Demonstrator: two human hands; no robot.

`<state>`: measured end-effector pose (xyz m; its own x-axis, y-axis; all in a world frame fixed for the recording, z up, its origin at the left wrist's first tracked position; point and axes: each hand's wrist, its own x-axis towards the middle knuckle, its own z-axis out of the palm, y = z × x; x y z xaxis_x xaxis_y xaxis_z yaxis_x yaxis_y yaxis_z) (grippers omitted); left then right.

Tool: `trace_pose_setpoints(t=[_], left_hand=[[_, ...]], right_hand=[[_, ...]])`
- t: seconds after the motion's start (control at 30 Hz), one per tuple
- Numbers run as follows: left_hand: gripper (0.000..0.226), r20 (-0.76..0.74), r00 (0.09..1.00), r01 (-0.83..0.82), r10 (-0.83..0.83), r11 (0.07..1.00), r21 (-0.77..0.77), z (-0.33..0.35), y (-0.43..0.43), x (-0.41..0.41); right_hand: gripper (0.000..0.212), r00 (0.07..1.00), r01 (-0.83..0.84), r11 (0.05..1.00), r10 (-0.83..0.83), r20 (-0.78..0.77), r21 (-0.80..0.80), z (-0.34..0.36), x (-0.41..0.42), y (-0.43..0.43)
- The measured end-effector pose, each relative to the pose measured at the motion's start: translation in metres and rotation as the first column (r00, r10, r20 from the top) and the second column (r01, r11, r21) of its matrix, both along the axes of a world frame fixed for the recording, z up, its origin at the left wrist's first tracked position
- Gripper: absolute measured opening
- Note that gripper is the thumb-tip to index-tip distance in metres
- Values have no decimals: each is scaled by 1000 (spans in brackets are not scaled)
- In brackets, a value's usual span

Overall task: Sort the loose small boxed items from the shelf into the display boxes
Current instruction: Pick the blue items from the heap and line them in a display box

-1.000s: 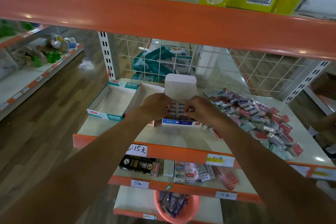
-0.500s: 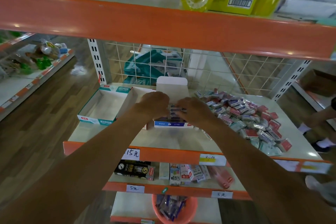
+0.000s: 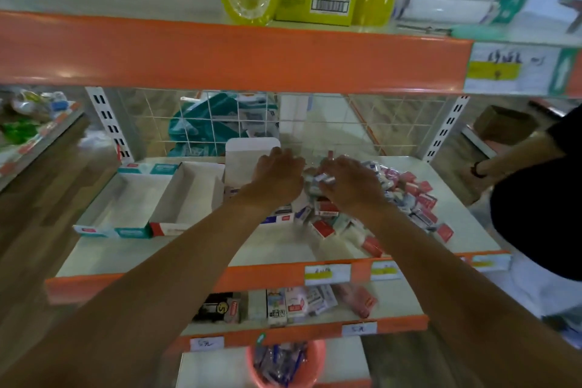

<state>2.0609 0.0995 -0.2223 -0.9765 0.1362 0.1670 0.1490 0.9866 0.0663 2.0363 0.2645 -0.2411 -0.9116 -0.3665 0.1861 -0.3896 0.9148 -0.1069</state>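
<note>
Both hands have shifted right, off the blue box (image 3: 278,218) and onto the pile (image 3: 409,195) of small boxes. Fingers of the left hand (image 3: 277,176) are loose and spread, holding nothing, at the pile's left edge; the blue box lies just under its wrist. Fingers of the right hand (image 3: 349,187) curl over boxes at the pile's top; with the blur I cannot tell if any are gripped. An empty red box (image 3: 185,198) and teal box (image 3: 126,208) sit well left of the left hand. Likely step: gathering the next batch. Take one colour only, square the boxes between both hands, then carry them left to the matching box without scattering the pile toward the shelf (image 3: 283,249) edge.
</note>
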Motion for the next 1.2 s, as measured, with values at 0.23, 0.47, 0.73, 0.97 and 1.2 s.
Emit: trace_pose_setpoints(t=[0.23, 0.47, 0.73, 0.97, 1.2], left_hand=[[32, 9, 998, 63, -63, 997, -38, -5, 28, -11], [31, 36, 997, 69, -69, 997, 24, -10, 61, -33], [24, 114, 994, -3, 1, 1000, 18, -26, 69, -54], [21, 122, 992, -22, 8, 994, 109, -32, 70, -58], [18, 214, 975, 5, -55, 974, 228, -30, 69, -60]], right_hand=[[40, 993, 117, 993, -117, -7, -2, 1, -5, 45], [45, 988, 149, 989, -148, 48, -6, -4, -15, 68], [34, 999, 20, 1000, -21, 41, 5, -13, -39, 75], [43, 1000, -24, 999, 23, 19, 27, -17, -54, 75], [43, 997, -30, 999, 28, 76, 33, -10, -62, 72]])
